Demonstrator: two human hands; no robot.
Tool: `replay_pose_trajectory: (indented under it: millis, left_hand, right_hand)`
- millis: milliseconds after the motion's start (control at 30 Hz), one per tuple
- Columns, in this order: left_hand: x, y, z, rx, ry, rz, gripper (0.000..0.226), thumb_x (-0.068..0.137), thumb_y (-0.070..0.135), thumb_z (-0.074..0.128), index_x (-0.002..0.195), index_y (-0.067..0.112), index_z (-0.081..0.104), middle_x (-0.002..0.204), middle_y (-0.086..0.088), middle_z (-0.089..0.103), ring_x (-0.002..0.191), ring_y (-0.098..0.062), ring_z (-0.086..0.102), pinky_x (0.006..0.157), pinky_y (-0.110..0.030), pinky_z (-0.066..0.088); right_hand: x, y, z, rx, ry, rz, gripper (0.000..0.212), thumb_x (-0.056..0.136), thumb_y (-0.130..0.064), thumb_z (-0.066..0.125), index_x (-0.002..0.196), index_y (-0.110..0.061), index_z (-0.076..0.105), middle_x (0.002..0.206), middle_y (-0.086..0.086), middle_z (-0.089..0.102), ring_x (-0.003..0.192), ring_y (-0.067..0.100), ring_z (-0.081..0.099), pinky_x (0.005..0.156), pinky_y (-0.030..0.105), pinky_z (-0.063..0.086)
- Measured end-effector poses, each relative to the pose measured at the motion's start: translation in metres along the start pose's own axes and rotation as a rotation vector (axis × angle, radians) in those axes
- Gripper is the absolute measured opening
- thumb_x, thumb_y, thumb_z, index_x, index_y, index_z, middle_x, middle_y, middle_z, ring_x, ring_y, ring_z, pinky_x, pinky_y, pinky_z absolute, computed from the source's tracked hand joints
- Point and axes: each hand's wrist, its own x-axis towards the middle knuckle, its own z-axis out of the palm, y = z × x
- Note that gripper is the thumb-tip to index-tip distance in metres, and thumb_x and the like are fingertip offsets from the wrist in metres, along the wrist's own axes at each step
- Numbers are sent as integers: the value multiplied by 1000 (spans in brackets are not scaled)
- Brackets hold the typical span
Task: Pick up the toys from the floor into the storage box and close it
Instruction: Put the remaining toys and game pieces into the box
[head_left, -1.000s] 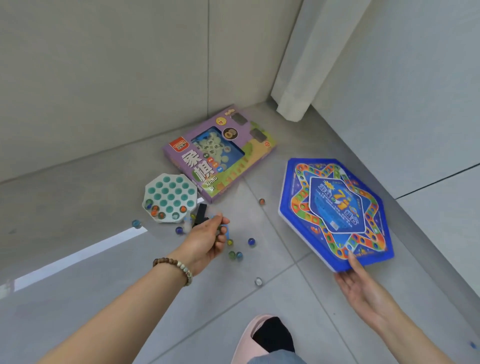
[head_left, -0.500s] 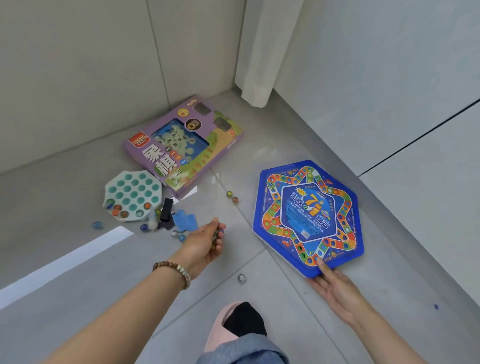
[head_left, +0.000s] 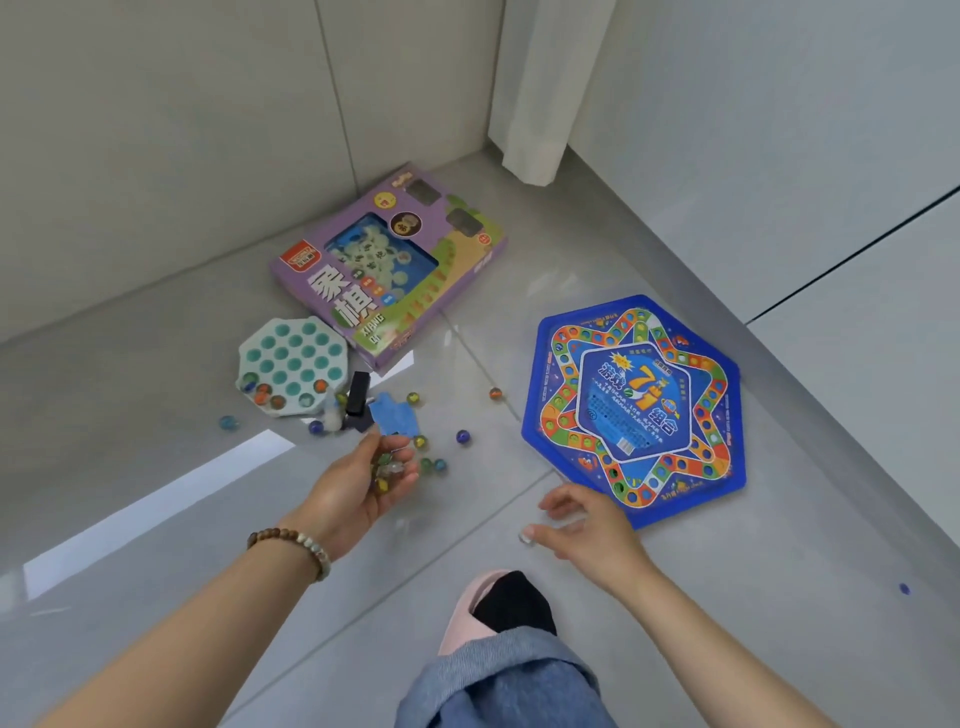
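Marbles (head_left: 463, 436): loose on the floor (head_left: 156, 395) between the tray and the blue box. A handful more lie in your left palm, and a few sit in holes along the tray's near edge.
Clear marble (head_left: 525, 539): alone on the floor at the tip of your right thumb. You cannot tell whether the thumb touches it.
Left hand (head_left: 363, 486): palm up, fingers curled round the handful of marbles, just this side of the card.
Right hand (head_left: 589, 525): low over the floor, fingers spread and loosely bent, grasping nothing.
Blue box (head_left: 634, 410): hexagonal, flat on the floor with its printed lid on, near the right wall and just beyond your right hand.
Tray (head_left: 291, 361): pale teal with round holes, just beside the purple box's near corner.
Black piece (head_left: 358, 392): at the tray's right edge.
Card (head_left: 396, 421): blue, just right of the black piece.
Purple box (head_left: 389, 270): flat on the floor near the room's corner, behind the tray.
Curtain (head_left: 540, 88): hangs in the corner beyond the purple box.
Bracelet (head_left: 291, 545): beads on your left wrist.
Slipper (head_left: 462, 608): pink, on your foot between your arms, just behind the clear marble.
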Motion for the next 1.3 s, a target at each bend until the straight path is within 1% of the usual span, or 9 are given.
replay_pose_trajectory:
  millis: [133,233,367,533,767,900,1067,1200,1300]
  left_hand:
    - [-5,-7,-11,-30,-61,-49,36,99,29,39,93,3,63,92,-9,68,84,-21,64,60,-25,59]
    - [-7,-15,-17,-49,-117,-83,32,99,25,40,98,2,63,99,-11,67,89,-25,64,65,-28,60]
    - [-4,-26,-26,-106,-227,-168,35,99,29,41,111,3,60,113,-16,64,94,-24,63,69,-28,59]
    - [-4,-26,-27,-79,-93,-108,26,97,32,44,82,14,55,65,1,53,44,-3,49,36,-12,41]
    - [2,-11,-44,106,8,43,26,98,30,44,82,12,57,68,-2,51,52,-8,48,43,-15,47]
    - [5,-13,-55,54,14,42,24,99,20,41,89,8,59,76,-6,55,65,-14,53,49,-18,54]
    - [4,-11,-59,-62,-7,-17,27,100,21,40,98,4,61,90,-9,65,77,-19,62,56,-22,58]
    - [4,-11,-64,-137,-43,-82,30,100,22,37,100,3,61,101,-12,66,84,-23,64,61,-27,60]
    - [1,-9,-63,-249,-173,-183,39,101,29,34,108,1,61,110,-15,66,90,-26,66,69,-32,60]
  right_hand:
    - [-3,2,22,-51,90,-48,21,73,-14,77,81,-22,60,88,0,61,66,6,56,60,7,44]
    - [-3,-19,35,27,115,-86,13,76,-10,74,78,-19,65,80,0,67,65,8,60,63,13,48]
    - [-8,-77,58,318,-124,-273,13,75,-12,76,83,-19,69,85,-6,69,74,9,65,70,23,55]
    - [15,-82,70,105,155,-392,27,77,-28,75,100,-28,60,108,-7,53,90,-2,49,73,1,37]
    - [48,-74,106,-173,190,-450,50,78,-34,72,124,-22,56,121,-1,42,111,13,37,97,19,34]
    - [50,-68,119,-272,228,-567,32,85,-16,65,117,-17,62,112,1,49,103,13,45,86,8,31]
    - [52,-68,117,-248,256,-532,23,88,-11,60,111,-12,64,99,2,57,90,14,55,81,24,46]
    - [43,-83,115,14,216,-350,15,87,-10,62,102,-10,64,83,0,60,73,6,55,70,18,46]
    - [20,-107,119,180,6,-360,12,83,-10,67,95,-13,67,77,-3,60,66,0,56,62,11,47]
